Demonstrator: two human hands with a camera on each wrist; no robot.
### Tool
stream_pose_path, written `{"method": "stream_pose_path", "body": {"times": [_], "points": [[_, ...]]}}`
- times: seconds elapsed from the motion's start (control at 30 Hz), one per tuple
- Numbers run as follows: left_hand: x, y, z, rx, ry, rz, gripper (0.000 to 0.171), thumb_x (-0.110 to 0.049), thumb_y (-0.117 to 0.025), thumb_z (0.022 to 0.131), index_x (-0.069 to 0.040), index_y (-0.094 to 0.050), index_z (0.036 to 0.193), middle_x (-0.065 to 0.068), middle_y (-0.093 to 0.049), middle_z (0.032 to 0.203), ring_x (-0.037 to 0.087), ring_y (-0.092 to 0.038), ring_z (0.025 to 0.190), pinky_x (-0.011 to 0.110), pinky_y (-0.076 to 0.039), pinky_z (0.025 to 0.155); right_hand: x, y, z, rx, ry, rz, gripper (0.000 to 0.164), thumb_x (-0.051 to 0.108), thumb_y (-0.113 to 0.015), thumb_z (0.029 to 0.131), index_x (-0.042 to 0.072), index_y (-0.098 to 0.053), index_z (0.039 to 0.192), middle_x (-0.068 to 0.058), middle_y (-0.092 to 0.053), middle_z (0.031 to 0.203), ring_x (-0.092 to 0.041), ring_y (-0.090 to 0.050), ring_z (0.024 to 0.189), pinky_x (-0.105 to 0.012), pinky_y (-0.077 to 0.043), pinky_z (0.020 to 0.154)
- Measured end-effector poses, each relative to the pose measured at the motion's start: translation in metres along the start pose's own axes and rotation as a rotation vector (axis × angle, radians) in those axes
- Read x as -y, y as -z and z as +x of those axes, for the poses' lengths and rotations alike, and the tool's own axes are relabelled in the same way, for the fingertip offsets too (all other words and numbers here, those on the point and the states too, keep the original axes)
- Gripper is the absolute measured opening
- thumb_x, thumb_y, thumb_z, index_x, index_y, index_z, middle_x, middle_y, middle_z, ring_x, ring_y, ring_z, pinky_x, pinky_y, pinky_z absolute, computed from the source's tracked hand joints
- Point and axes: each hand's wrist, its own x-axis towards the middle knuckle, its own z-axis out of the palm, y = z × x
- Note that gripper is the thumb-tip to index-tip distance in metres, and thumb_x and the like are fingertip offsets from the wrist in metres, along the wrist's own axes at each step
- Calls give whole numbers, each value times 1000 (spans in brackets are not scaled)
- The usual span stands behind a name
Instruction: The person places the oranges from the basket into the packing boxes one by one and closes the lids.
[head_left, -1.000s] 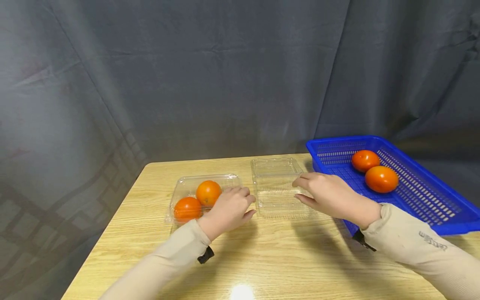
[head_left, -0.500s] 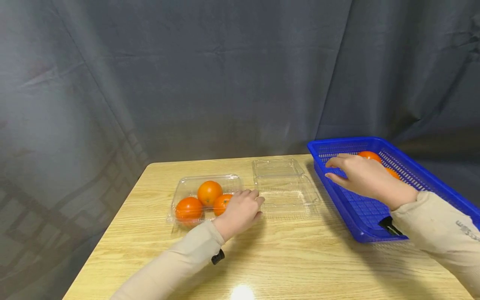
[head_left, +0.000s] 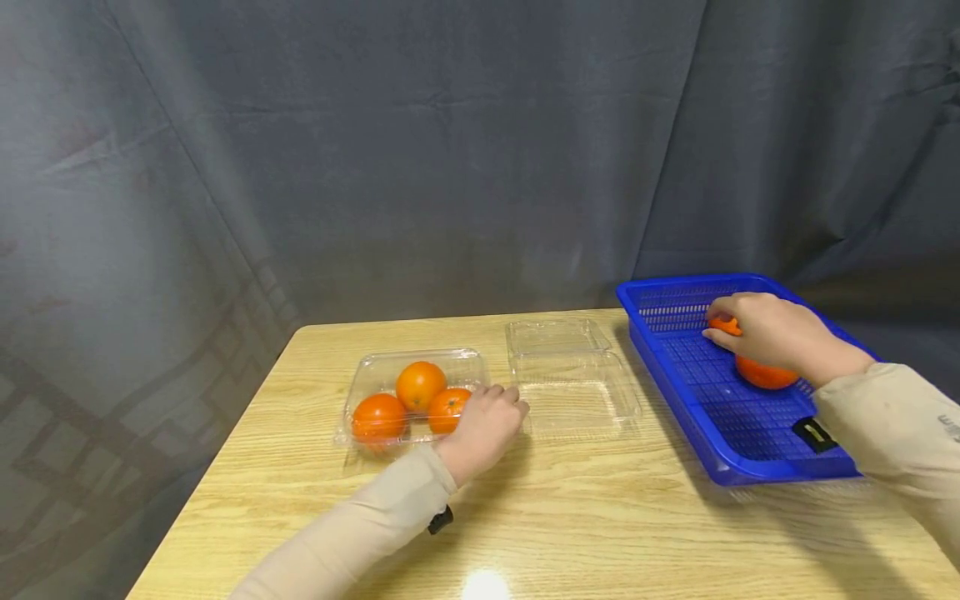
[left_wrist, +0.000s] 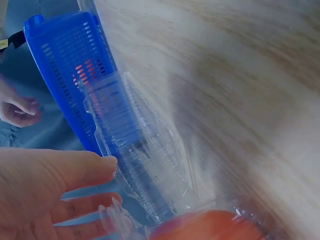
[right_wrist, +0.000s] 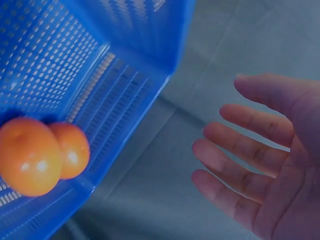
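With the right hand [head_left: 776, 332] spread at the far fruit [head_left: 725, 326] in the basket [head_left: 693, 358] at two o'clock on the tabletop [head_left: 570, 517], left hand [head_left: 489, 425] loose by the box [head_left: 461, 364] at ten, an off-centre pinch might roll that fruit.

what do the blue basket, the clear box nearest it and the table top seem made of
Blue basket: probably moulded plastic, slightly glossy; evenly perforated walls, rim catching light.
Clear box: likely thin plastic, shiny and transparent; grain shows through and its edges glint.
Table top: wood or wood-look laminate, I can't tell which; streaky grain, and a bright reflection suggesting a smooth finish.
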Motion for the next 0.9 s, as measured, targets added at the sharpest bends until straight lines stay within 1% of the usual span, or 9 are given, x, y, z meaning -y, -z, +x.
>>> {"method": "stream_pose_path", "body": {"times": [0.1,0.2,0.33,0.4,0.57,0.8,0.9], "points": [[-1,-2,0,-11,-4,-3,16,-15,-73,71,-19,-69,86,-6,-65,82,10,-59,70,26,-50,71,-7,-1,1,19,-35,14,29,24,-64,81,3,-65,101,-23,-65,98,-41,-58,89,-60,-45,77],[-2,-3,0,-22,-3,-2,16,-14,-73,71,-20,-69,86,-7,-65,82,9,-60,70,25,-50,70,-13,-1,2,46,-67,27,35,27,-64,81,2,-64,106,-25,-63,102,-42,-57,92,-60,-45,77],[-3,-3,0,-28,5,0,16,-14,-74,71,-20,-69,85,-7,-66,81,9,-61,69,23,-50,67,-23,-3,3,89,-107,36,46,35,-63,82,-1,-61,111,-28,-60,107,-43,-55,94,-60,-45,75],[-3,-2,-1,-26,10,-9,15,-16,-74,71,-20,-69,85,-7,-66,81,9,-60,69,22,-50,65,-28,-4,4,100,-117,35,47,35,-63,82,-1,-60,111,-29,-59,106,-43,-55,93,-59,-45,74],[-4,-2,-1,-17,18,-36,16,-23,-75,72,-19,-68,86,-7,-66,82,9,-60,70,21,-50,63,-39,-9,5,106,-128,25,42,30,-63,81,-3,-61,108,-29,-60,103,-41,-55,91,-56,-46,73],[-5,-2,-1,-21,29,-49,22,-35,-74,72,-20,-67,86,-7,-65,82,9,-61,70,22,-50,64,-51,-15,6,168,-175,32,52,33,-65,80,-7,-57,111,-33,-56,105,-41,-53,87,-57,-46,72],[-6,-1,-1,-19,33,-53,23,-37,-73,73,-20,-67,86,-7,-65,82,9,-61,71,22,-50,64,-56,-17,6,186,-196,27,55,32,-66,79,-10,-54,113,-35,-54,105,-41,-52,86,-58,-46,71]]}}
